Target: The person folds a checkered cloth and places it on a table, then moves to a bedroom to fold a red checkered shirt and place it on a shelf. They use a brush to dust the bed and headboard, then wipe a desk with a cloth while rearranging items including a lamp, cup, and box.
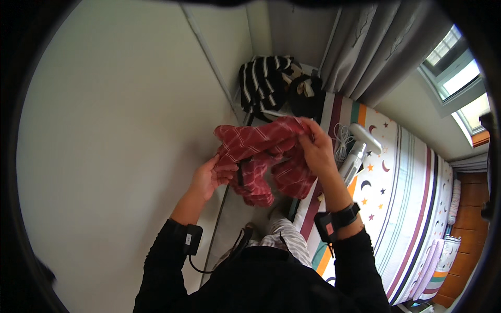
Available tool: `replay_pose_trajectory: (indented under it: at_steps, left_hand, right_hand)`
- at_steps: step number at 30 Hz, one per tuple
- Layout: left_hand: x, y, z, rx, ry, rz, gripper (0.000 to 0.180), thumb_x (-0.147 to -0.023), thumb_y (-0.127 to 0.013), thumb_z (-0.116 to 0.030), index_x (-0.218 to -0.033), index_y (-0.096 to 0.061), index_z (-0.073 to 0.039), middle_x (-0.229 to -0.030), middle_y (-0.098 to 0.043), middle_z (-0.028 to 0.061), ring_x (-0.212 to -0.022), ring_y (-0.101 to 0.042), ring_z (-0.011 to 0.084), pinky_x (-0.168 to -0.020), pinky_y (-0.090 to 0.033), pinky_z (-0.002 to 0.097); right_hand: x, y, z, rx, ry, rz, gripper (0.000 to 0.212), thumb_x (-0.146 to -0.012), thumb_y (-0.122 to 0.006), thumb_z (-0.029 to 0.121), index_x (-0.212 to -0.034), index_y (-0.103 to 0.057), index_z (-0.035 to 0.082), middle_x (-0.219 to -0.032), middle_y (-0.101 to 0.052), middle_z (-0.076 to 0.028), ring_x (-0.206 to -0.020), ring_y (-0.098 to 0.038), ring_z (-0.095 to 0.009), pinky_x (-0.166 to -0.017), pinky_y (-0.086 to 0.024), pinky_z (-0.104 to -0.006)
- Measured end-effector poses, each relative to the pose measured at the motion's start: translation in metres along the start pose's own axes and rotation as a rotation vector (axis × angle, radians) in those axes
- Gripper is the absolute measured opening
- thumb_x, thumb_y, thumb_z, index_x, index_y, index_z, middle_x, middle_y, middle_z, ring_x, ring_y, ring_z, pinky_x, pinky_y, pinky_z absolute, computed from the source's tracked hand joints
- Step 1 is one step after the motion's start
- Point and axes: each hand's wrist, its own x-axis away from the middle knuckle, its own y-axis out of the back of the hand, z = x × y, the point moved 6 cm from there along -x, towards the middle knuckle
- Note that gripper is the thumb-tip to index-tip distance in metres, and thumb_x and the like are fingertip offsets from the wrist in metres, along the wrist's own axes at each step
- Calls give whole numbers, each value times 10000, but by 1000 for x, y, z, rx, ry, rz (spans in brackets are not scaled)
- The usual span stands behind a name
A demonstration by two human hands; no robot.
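Note:
A red plaid garment (258, 140) hangs bunched between my two hands, above the floor strip beside the bed. At its left end my left hand (207, 178) holds the cloth, thumb on top and the other fingers partly under it. My right hand (316, 148) pinches the upper right edge, thumb against the fingers. The lower part of the garment droops in loose folds, and a small dark strip shows on it near my left fingers. Whether it is a shirt or trousers I cannot tell.
To the right stretches a bed (402, 172) with a striped, moon-and-star sheet. A white-and-grey appliance (360, 148) with a coiled cord (342, 142) lies on its near edge. Dark striped clothes (263, 86) are piled at the far end. A pale wall (115, 130) stands close on the left.

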Motion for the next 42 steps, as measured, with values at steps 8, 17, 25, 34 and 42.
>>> replay_pose_trajectory:
  at_steps: [8, 17, 25, 34, 42]
  left_hand:
    - [72, 13, -59, -102, -633, -92, 413, -934, -517, -261, -1228, -509, 29, -1137, -609, 161, -894, -590, 192, -782, -470, 281]
    - [62, -57, -109, -551, -1041, 7, 303, -911, -589, -192, -1124, -597, 22, -983, -637, 43, -872, -570, 104, -757, -473, 260]
    - [75, -73, -89, -140, -546, 491, 251, -942, -546, -194, -976, -666, 25, -832, -662, 48, -750, -596, 101, -690, -487, 227]
    - [-50, -35, 17, -268, -532, 323, 780, -753, -690, -6, -1417, -284, -55, -1186, -554, 151, -1048, -557, 215, -915, -439, 337]
    - [-38, -74, 15, -307, -439, 368, 273, -901, -569, -201, -1105, -625, -28, -1058, -648, 66, -1002, -582, 150, -872, -467, 332]
  right_hand:
    - [-27, -24, 131, 471, 372, 205, 264, -847, -555, 27, -1102, -614, 55, -965, -646, -91, -858, -614, -225, -797, -473, -293]
    - [-18, -64, 194, 599, 477, 472, 282, -839, -581, 61, -1120, -605, 60, -948, -668, -126, -835, -638, -224, -771, -490, -310]
    - [-34, -12, 195, 613, 348, 314, 185, -897, -531, 93, -1061, -601, 44, -972, -662, -118, -888, -643, -213, -790, -493, -303]
    - [-13, 6, 240, -566, 397, 694, 274, -928, -396, 47, -1192, -471, 42, -1135, -597, -186, -1038, -602, -251, -899, -504, -354]
    - [-22, 87, 223, -394, 359, 205, 315, -957, -419, 108, -1263, -454, 41, -1085, -598, -143, -938, -626, -216, -851, -543, -340]
